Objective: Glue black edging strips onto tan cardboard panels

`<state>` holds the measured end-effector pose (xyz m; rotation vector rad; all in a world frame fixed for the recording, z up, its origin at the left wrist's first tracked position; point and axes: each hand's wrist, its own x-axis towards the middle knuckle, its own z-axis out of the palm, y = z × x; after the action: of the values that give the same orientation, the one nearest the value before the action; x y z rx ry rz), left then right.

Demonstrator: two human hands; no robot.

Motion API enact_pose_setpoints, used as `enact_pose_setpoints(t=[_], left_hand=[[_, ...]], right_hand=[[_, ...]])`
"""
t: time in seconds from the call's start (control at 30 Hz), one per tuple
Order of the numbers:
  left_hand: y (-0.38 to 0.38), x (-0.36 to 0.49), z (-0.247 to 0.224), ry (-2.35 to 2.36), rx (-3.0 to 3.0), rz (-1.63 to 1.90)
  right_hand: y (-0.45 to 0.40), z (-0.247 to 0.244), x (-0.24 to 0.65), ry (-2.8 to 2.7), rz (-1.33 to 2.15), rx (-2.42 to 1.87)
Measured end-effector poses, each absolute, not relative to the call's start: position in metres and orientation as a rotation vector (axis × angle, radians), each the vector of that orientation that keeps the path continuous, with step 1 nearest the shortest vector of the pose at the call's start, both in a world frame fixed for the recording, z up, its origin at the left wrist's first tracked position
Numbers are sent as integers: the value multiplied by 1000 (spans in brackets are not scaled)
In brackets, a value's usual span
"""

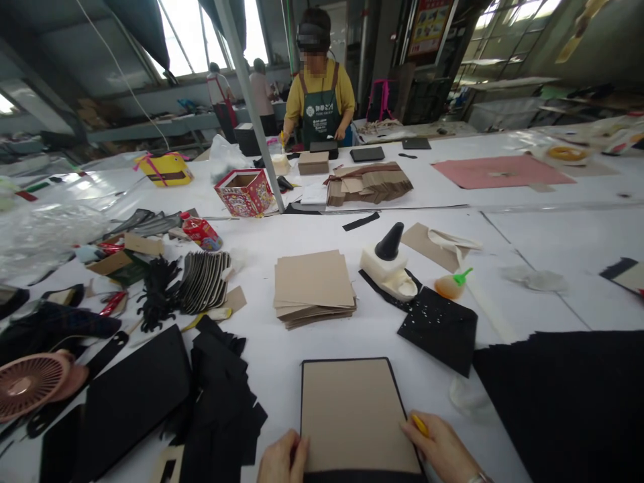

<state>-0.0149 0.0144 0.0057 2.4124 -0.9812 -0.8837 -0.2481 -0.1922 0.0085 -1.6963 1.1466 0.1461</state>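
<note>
black-edged board [352, 412] lying near on the white table [274, 376], left hand [283, 457] at its left edge — honestly can't tell if it's pinching, right hand [440, 443] at the right edge gripping a yellow tool [420, 424], card stack [314, 280] farther off, white bottle [383, 263] right of that

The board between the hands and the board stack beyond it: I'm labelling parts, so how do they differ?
The board between the hands has a black border, while the board stack shows plain tan edges. The board between the hands lies flat with the left hand and right hand at its sides; the board stack is a slightly uneven pile, untouched. Both show tan faces.
</note>
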Motion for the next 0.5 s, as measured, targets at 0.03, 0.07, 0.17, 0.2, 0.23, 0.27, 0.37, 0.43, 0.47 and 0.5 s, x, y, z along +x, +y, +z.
enact_pose_setpoints(t=[0.03, 0.07, 0.17, 0.2, 0.23, 0.27, 0.37, 0.43, 0.47, 0.5], left_hand=[[14, -14, 5, -992, 2414, -891], [14, -13, 5, -1000, 2414, -897], [12, -11, 8, -1018, 2406, -930], [12, -10, 9, -1018, 2396, -952], [11, -9, 10, -1013, 2389, -976], [11, -9, 10, -1005, 2380, -998], [12, -7, 9, -989, 2379, -1017], [12, -6, 7, -998, 2379, -1009], [12, -6, 6, -1004, 2374, -1004], [12, -5, 5, -1005, 2372, -998]], right_hand=[[-192, 8, -248, 1147, 146, -1687], [-192, 8, -247, 1150, 148, -1687], [-193, 6, -246, 1161, 157, -1705], [-193, 5, -246, 1162, 158, -1712], [-193, 4, -246, 1164, 156, -1716], [-193, 2, -246, 1165, 151, -1715], [-192, 0, -247, 1178, 139, -1724], [-193, 0, -246, 1188, 156, -1755], [-193, 1, -246, 1191, 163, -1776], [-193, 2, -245, 1197, 168, -1794]])
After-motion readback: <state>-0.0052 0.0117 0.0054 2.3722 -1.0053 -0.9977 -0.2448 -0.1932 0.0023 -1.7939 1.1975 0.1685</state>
